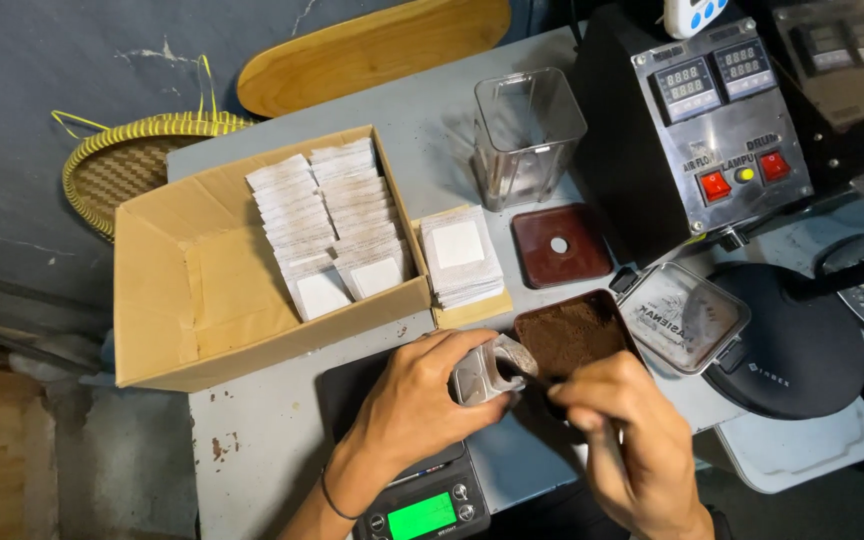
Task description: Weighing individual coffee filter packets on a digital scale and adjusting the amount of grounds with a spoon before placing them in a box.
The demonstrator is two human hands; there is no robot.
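The left hand [417,400] has its fingers curled round a small silvery open-mouthed pouch [479,372], holding it just above a black digital scale with a green lit display [422,505]. The right hand [624,430] pinches a thin spoon handle, its metal bowl [520,357] at the pouch's mouth. Just behind sits a square brown tub of ground brown powder [572,338], its clear lid [680,317] lying beside it. Farther left, an open cardboard box [172,300] holds rows of white sachets [332,225].
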